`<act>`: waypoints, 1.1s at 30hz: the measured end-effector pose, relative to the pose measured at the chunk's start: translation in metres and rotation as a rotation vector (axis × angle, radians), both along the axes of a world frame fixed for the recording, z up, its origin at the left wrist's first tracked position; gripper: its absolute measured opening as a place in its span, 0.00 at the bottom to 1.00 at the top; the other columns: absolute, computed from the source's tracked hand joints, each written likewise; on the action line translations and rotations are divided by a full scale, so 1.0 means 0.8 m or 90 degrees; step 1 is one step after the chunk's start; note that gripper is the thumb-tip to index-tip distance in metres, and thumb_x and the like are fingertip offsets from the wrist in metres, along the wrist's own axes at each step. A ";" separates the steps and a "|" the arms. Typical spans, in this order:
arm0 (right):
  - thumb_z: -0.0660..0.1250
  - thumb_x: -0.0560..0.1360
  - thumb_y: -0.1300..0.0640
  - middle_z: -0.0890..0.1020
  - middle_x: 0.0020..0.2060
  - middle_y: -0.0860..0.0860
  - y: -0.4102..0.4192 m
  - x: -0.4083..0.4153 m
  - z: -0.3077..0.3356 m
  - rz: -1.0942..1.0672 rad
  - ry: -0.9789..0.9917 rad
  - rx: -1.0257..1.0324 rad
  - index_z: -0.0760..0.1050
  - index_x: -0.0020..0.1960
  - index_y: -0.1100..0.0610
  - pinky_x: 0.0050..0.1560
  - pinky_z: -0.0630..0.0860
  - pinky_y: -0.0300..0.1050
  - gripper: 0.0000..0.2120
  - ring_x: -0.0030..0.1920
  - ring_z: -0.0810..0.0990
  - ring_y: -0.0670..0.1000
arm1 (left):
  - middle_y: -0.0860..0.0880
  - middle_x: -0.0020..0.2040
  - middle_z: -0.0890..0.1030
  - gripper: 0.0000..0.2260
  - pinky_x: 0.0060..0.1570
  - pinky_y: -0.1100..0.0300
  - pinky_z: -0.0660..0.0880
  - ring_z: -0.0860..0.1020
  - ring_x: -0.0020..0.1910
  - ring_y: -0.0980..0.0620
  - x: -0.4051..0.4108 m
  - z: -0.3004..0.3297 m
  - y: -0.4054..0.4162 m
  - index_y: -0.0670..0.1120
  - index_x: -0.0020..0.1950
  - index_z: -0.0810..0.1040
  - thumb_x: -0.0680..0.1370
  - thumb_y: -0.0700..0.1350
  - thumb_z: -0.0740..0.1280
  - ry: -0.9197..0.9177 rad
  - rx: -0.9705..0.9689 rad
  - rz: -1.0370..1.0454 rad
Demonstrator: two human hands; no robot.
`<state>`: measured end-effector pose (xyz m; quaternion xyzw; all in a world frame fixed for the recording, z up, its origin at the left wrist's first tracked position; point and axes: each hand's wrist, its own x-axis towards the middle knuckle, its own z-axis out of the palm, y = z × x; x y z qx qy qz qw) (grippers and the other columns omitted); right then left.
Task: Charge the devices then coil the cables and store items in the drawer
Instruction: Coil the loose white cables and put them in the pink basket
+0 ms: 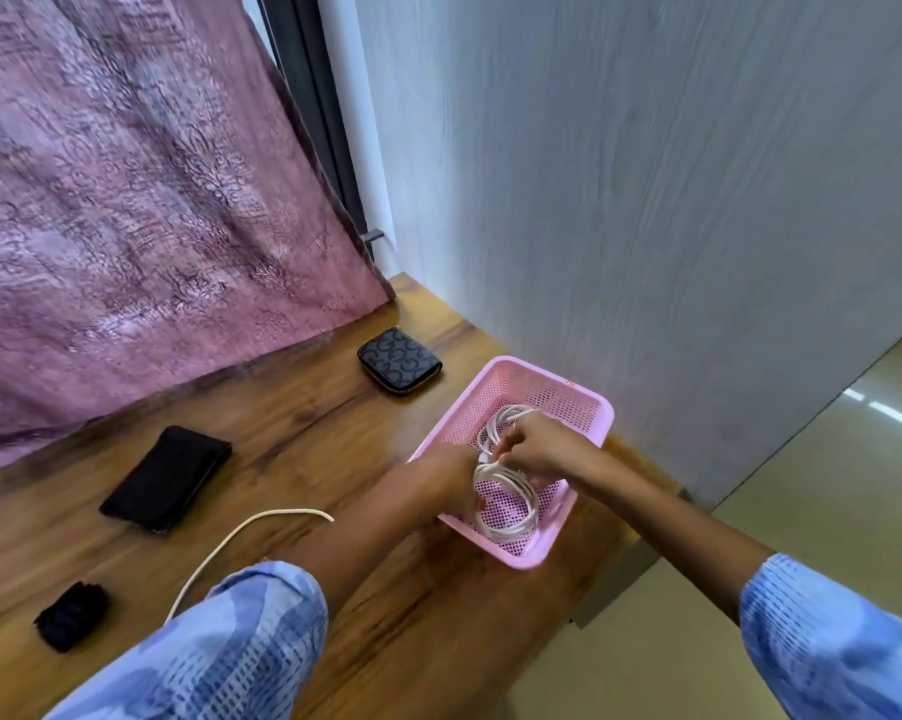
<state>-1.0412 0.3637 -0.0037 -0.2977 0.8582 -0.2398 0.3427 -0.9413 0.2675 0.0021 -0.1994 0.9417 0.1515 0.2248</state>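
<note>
A pink perforated basket (584, 394) sits on the wooden table (303, 423) near the right edge. Inside it lie two white coiled cables: one (516, 506) at the front, another (501, 420) toward the back. My left hand (451, 478) reaches into the basket and grips the front coil. My right hand (540, 444) is over the basket's middle, its fingers pinching the cable where the two coils meet. Another white cable (231, 543) trails loose across the table to the left of my left arm.
A black phone (168, 478) lies flat at the left. A dark patterned wallet (399, 358) rests near the back corner. A small black fuzzy object (72, 613) lies near the front left. A pink curtain (127, 200) hangs behind; a grey wall (646, 200) is on the right.
</note>
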 end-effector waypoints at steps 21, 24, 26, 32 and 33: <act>0.67 0.74 0.50 0.83 0.43 0.52 -0.040 0.024 0.058 0.122 0.406 -0.161 0.80 0.48 0.54 0.38 0.72 0.43 0.08 0.41 0.78 0.53 | 0.49 0.50 0.81 0.09 0.38 0.56 0.74 0.79 0.47 0.48 0.038 0.044 -0.030 0.49 0.53 0.78 0.78 0.52 0.63 0.366 -0.104 0.166; 0.66 0.74 0.49 0.82 0.47 0.55 -0.075 0.043 0.067 0.185 0.402 -0.151 0.79 0.51 0.56 0.41 0.74 0.46 0.11 0.47 0.79 0.58 | 0.48 0.49 0.80 0.09 0.44 0.52 0.76 0.78 0.48 0.47 0.066 0.054 -0.055 0.47 0.51 0.79 0.77 0.50 0.63 0.417 -0.115 0.222; 0.66 0.74 0.49 0.81 0.48 0.56 -0.099 0.058 0.066 0.209 0.411 -0.157 0.78 0.49 0.56 0.41 0.69 0.45 0.11 0.49 0.79 0.59 | 0.47 0.50 0.80 0.09 0.47 0.51 0.76 0.78 0.50 0.46 0.089 0.054 -0.074 0.46 0.51 0.78 0.77 0.50 0.63 0.406 -0.132 0.267; 0.65 0.73 0.50 0.82 0.47 0.53 -0.163 0.133 0.055 0.340 0.386 -0.195 0.79 0.46 0.52 0.42 0.75 0.47 0.08 0.48 0.80 0.58 | 0.47 0.53 0.81 0.11 0.47 0.53 0.73 0.78 0.52 0.44 0.200 0.046 -0.127 0.48 0.53 0.78 0.78 0.51 0.62 0.323 -0.147 0.477; 0.65 0.72 0.50 0.82 0.46 0.52 -0.172 0.148 0.054 0.366 0.379 -0.197 0.79 0.45 0.52 0.41 0.74 0.46 0.07 0.48 0.80 0.57 | 0.46 0.53 0.81 0.11 0.47 0.53 0.73 0.78 0.52 0.44 0.223 0.044 -0.134 0.48 0.53 0.78 0.78 0.51 0.62 0.313 -0.147 0.503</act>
